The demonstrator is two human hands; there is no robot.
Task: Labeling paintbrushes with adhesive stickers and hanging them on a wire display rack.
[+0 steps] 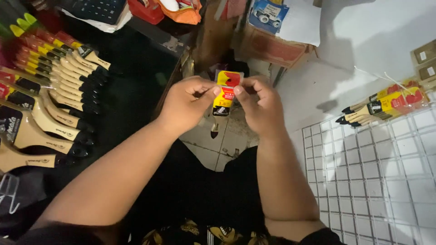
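Cluttered shop corner, seen from above: tiled floor (pixel 213 149) at centre, dark desk (pixel 131 86) at left, white wire grid (pixel 377 177) at near right, cardboard boxes (pixel 272 45) at far centre. Small brush (pixel 223 97) in a yellow and red sleeve, upright at centre above the floor, dark tip pointing down. Left hand (pixel 188 105) closed, thumb and fingertips pinching the sleeve's upper left edge. Right hand (pixel 259 105) closed likewise, pinching the upper right edge. Both hands touching the brush at the top, just beside one another. Row of brushes (pixel 59 77) with pale handles fanned out on the desk at left, well apart from the hands. Bundle of packaged brushes (pixel 386 104) lying at the grid's far edge at right. Dark calculator (pixel 93 9) at far left.
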